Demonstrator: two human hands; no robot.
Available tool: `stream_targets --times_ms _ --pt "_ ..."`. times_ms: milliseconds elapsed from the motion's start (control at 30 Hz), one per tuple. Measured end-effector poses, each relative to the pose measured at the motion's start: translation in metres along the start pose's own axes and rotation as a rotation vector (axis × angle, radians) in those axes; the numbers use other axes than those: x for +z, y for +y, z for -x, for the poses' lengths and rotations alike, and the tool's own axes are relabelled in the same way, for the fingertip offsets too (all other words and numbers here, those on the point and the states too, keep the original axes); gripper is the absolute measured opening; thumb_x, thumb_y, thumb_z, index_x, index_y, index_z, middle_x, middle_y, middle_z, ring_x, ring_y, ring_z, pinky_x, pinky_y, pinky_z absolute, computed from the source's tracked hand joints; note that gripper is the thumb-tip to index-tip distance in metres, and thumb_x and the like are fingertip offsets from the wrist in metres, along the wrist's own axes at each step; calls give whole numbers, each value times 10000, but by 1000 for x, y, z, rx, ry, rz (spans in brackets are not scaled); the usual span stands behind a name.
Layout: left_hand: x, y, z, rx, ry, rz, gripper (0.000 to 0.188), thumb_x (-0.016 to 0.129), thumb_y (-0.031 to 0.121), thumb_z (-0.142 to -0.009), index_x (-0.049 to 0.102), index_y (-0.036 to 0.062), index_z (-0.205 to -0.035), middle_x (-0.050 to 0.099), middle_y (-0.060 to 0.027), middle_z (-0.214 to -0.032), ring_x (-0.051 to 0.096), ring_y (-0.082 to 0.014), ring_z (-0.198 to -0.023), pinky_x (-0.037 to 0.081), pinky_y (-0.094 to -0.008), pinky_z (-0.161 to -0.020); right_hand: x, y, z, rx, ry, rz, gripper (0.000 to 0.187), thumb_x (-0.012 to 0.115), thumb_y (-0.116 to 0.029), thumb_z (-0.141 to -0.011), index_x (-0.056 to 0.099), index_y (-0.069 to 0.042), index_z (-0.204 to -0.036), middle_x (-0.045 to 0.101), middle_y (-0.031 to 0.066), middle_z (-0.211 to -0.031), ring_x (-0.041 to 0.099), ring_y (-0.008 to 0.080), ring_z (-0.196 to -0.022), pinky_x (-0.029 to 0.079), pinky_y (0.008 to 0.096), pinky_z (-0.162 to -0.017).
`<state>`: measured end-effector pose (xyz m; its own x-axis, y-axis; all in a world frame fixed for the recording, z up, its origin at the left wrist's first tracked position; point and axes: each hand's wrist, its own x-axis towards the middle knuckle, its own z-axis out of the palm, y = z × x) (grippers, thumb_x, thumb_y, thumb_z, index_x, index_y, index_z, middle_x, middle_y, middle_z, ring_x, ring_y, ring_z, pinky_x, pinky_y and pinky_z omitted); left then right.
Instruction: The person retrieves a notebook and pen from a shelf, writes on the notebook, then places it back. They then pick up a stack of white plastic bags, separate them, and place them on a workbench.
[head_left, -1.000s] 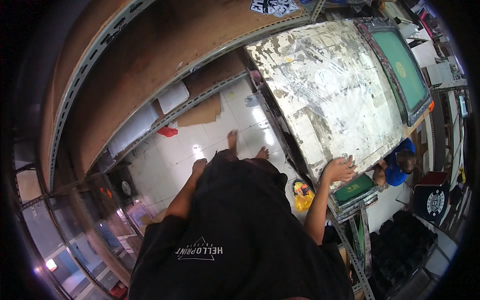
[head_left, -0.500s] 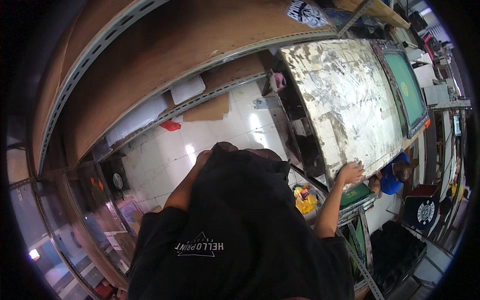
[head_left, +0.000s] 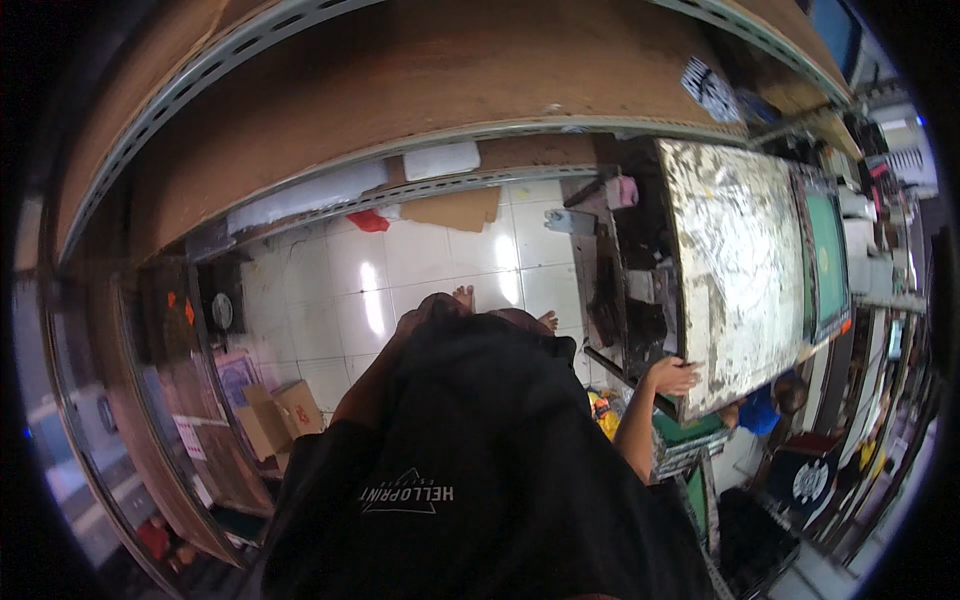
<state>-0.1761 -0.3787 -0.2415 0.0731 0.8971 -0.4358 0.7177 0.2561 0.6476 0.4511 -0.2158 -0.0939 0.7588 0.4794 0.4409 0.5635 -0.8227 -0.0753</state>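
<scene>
My right hand (head_left: 673,377) rests at the near left corner of a worn work table (head_left: 735,270), its fingers stretched over the edge of the top. That table top is whitish, stained dark and covered in scuffed patches. My left hand (head_left: 412,318) is low beside my knee, in shadow; its fingers do not show clearly, nor whether it holds anything. Beyond the work table's top lies a green framed printing screen (head_left: 826,255). Below my right forearm sits a yellow bag (head_left: 604,413), partly hidden by my black shirt.
A long brown shelf (head_left: 450,80) with perforated metal edges runs across the front. On the tiled floor (head_left: 420,270) lie flat cardboard (head_left: 453,209) and a red scrap (head_left: 369,220). An open carton (head_left: 280,418) stands left. A person in blue (head_left: 765,405) is beyond the work table.
The whole view has shifted, and the work table now appears farther right. My right hand has drawn back from the table top to its corner edge. The carton at left has come into view.
</scene>
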Motion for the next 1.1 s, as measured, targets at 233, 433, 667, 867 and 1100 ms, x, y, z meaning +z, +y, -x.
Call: stream_targets --times_ms 233,433,667,867,1100 --pt "4 -14 65 -410 160 637 410 664 385 -1000 722 27 -1191 731 -184 -1140 699 -289 -1062 549 -388 -963 6 6 18 -167 -92 -100 925 745 -308 -823 325 -31 -1599 286 308 -1641 206 540 -1513 192 584 -1273" --pt "-59 19 82 -291 411 467 273 661 214 -1023 710 42 -1230 742 -152 -1212 717 -259 -1106 549 -359 -983 -22 17 18 -228 -259 -114 970 836 -244 -815 310 -58 -1608 253 296 -1653 228 491 -1525 276 603 -1227" --pt "-307 70 5 -54 936 115 305 654 263 -1031 704 102 -1285 729 -159 -1246 683 -367 -1158 522 -422 -1020 -15 -3 117 -528 -853 -493 708 728 -119 -896 419 18 -1518 500 294 -1490 465 429 -1411 357 453 -1193" --pt "-426 85 -107 -53 885 -101 460 581 402 -1074 626 102 -1420 653 -167 -1410 593 -324 -1344 427 -401 -1143 -37 -60 262 -783 -1463 -99 803 643 -472 -976 348 -36 -1582 527 375 -1406 591 507 -1239 484 501 -1090" --pt "-410 42 -162 69 1010 -297 507 456 400 -1112 562 92 -1500 551 -166 -1543 487 -325 -1457 339 -395 -1213 17 -117 305 -970 -1314 -71 959 767 -404 -865 259 -50 -1598 450 344 -1450 504 542 -1301 445 603 -1090"
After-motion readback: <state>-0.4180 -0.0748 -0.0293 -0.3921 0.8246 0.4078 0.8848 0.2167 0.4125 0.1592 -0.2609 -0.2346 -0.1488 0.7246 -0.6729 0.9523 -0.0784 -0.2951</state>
